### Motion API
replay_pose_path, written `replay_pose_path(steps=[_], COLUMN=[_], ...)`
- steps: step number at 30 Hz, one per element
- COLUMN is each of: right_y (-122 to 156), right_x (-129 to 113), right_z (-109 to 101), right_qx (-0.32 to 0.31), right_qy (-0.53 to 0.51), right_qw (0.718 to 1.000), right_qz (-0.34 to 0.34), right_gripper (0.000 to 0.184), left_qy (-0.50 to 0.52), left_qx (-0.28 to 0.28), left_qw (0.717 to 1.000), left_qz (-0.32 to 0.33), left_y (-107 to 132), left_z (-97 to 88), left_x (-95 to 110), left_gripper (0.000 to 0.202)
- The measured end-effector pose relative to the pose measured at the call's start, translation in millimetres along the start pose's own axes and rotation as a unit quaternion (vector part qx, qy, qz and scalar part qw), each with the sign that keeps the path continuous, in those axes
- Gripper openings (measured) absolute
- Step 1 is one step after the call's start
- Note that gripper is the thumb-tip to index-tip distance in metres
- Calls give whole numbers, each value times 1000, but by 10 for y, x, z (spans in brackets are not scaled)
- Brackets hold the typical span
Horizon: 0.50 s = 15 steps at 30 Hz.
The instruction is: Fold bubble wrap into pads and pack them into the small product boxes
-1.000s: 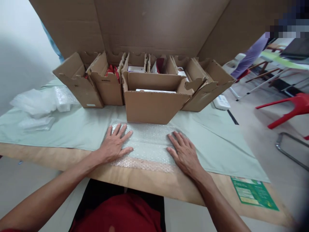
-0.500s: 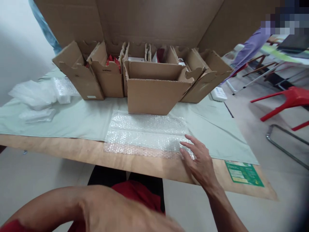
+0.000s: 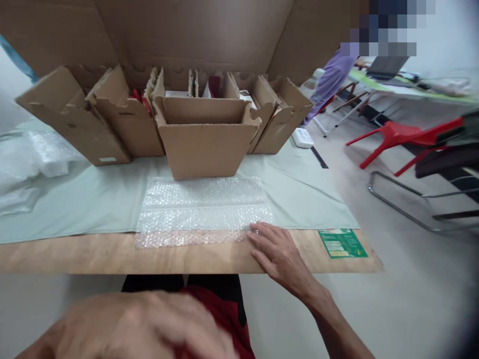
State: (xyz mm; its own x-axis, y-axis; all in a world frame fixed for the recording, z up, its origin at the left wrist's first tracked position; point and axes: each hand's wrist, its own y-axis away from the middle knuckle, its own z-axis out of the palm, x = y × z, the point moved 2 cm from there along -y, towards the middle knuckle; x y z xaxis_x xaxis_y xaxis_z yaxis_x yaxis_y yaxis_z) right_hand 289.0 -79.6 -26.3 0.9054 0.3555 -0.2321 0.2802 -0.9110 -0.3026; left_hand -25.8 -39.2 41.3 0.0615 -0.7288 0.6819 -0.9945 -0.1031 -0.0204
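Note:
A clear sheet of bubble wrap [image 3: 202, 212] lies flat over the green cloth and the bare wooden front edge of the table. My right hand [image 3: 275, 249] rests by the sheet's front right corner, fingers stretched out and touching its edge. Close to the camera, my left hand [image 3: 145, 324] is raised in front of my body, blurred by motion; its fingers cannot be made out clearly. Just behind the sheet stands an open cardboard box [image 3: 207, 149], tilted toward me.
Behind are several upright cardboard bins [image 3: 127, 122] with red and white items inside. More bubble wrap [image 3: 48, 152] lies at left. A green printed card [image 3: 343, 244] is at the table's right edge. A red chair [image 3: 402, 134] stands on the floor beyond; a person in purple [image 3: 331, 80] is behind.
The view has turned to the right. My right hand has lowered and flattened at the bubble wrap's corner. My left hand is still close to the camera and has shifted left in view.

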Motion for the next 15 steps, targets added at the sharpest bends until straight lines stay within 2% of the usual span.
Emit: replay_pose_path(steps=[1, 3, 5, 7, 9, 11, 15], right_y=[-13, -54, -104, -153, -196, -230, -259], right_x=[-7, -1, 16, 32, 37, 30, 3], right_z=[31, 99, 164, 203, 191, 111, -206], right_qx=[-5, 9, 43, 71, 83, 82, 38], right_qy=[20, 59, 81, 81, 54, 10, -62], right_qw=[1000, 998, 995, 992, 993, 995, 996], right_qz=[-10, -27, -49, -68, -70, -59, -41], right_gripper=[28, 27, 24, 23, 22, 20, 18], left_qy=[-41, -148, -244, -280, -288, -290, -283], left_qx=[46, 141, 185, 196, 200, 202, 226], left_qw=[997, 968, 928, 908, 901, 898, 901], left_qz=[-44, -149, -214, -240, -256, -264, -238], left_y=[-31, -100, -165, -203, -200, -162, -10], left_z=[-11, 28, 131, 234, 289, 291, 207], left_x=[-77, -263, -468, -656, -778, -823, -791], left_gripper=[46, 52, 54, 56, 61, 61, 42])
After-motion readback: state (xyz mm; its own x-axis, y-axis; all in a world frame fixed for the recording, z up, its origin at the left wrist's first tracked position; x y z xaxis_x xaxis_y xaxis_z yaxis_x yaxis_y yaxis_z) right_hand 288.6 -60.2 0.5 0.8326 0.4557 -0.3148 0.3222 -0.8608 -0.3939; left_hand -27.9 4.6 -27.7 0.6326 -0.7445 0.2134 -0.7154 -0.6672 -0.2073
